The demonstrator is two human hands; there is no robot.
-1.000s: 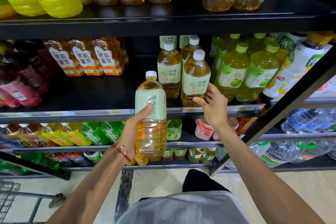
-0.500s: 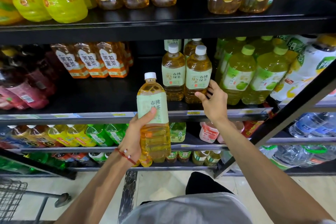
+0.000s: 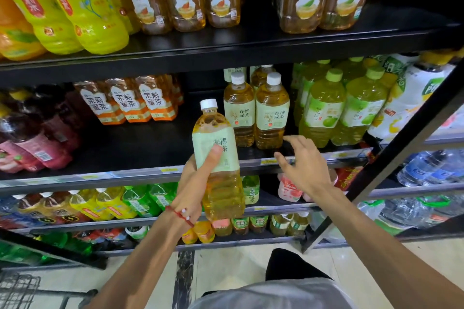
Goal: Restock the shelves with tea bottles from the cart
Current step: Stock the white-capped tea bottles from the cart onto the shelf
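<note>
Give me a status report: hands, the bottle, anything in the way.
Left hand grips tea bottle, upright, not yet shelved. Right hand open, near two matching bottles. Bare shelf space left of them, unobstructed.

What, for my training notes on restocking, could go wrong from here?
1. The left hand grips the full tea bottle one-handed around its smooth label; it could slip on the way in.
2. Set down beside the two matching bottles, it could topple them; the right hand hovers open nearby, gripping neither.
</note>
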